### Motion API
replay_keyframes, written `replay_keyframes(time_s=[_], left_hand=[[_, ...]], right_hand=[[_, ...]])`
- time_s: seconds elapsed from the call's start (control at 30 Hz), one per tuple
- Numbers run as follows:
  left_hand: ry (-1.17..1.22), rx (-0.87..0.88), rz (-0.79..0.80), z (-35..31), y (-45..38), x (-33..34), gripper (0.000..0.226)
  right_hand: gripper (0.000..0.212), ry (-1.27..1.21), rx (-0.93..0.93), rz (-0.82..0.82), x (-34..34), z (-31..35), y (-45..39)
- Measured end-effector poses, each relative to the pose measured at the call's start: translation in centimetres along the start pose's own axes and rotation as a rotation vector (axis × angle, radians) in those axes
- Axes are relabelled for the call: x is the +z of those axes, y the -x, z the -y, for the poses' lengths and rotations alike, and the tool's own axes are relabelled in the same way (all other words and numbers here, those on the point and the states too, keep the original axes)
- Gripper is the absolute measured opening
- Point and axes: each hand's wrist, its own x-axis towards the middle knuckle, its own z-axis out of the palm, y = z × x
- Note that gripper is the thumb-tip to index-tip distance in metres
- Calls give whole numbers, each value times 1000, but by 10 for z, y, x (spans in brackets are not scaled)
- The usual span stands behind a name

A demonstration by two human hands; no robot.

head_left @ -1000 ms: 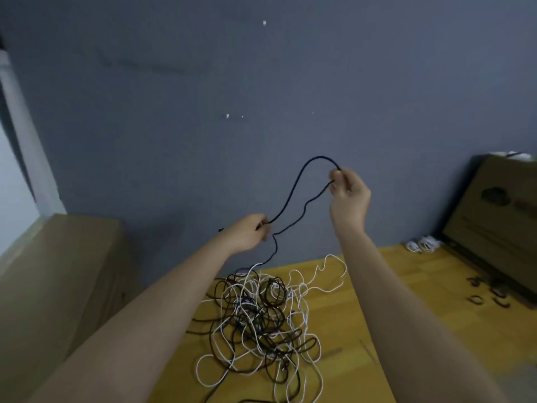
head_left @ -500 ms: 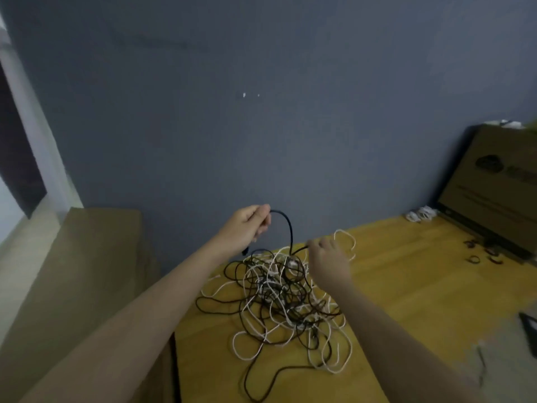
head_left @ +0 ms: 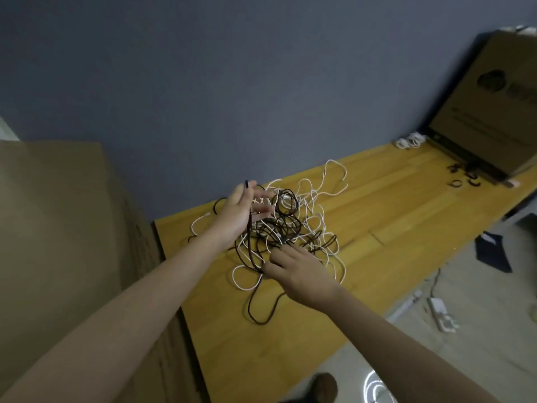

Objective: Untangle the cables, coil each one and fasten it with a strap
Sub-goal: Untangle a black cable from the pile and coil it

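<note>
Still knotted, black-and-white cables (head_left: 290, 228); left hand (head_left: 238, 212) pinches black cable (head_left: 249, 228); right hand (head_left: 296, 271) grips it.

- A blue-grey wall (head_left: 232, 82) stood behind the wooden table (head_left: 392, 216).
- Cardboard boxes (head_left: 58, 228) flanked its left edge.
- Pale floor (head_left: 479, 330) lay right.

Cable tangle (head_left: 290, 228) on table (head_left: 406, 205); straps (head_left: 465, 177) far right by leaning box (head_left: 494, 97); cardboard (head_left: 58, 228) left; wall (head_left: 232, 68) behind.
</note>
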Motion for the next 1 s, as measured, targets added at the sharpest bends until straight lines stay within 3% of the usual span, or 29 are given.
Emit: replay_keyframes(time_s=[0.13,0.23,0.33,0.5,0.6,0.7,0.83,0.9,1.0], left_hand=[[-656,136,185,10,9,-11,34],[-786,160,344,-1,16,-20,25],[-700,188,391,-9,23,-21,26],[-330,100,326,-3,25,-3,37],[-89,20,321,2,23,1,41],[78,-75,351,6,20,1,42],[252,-127,281,6,16,3,34],[287,-108,215,5,11,6,32],[336,-74,147,5,3,6,31]], right_hand=[[15,30,29,-112,-17,-16,-7],[6,57,215,-342,-26,-34,-17],[31,-71,439,-401,-26,-44,-29],[16,-536,856,-427,-8,-45,-46],[37,-751,1020,-393,4,-56,-49],[59,-845,1035,-241,15,-59,-46],[47,-1063,1035,-102,33,-43,-24],[40,-1020,1002,-16,43,-30,-7],[31,-885,972,238,53,-10,21]])
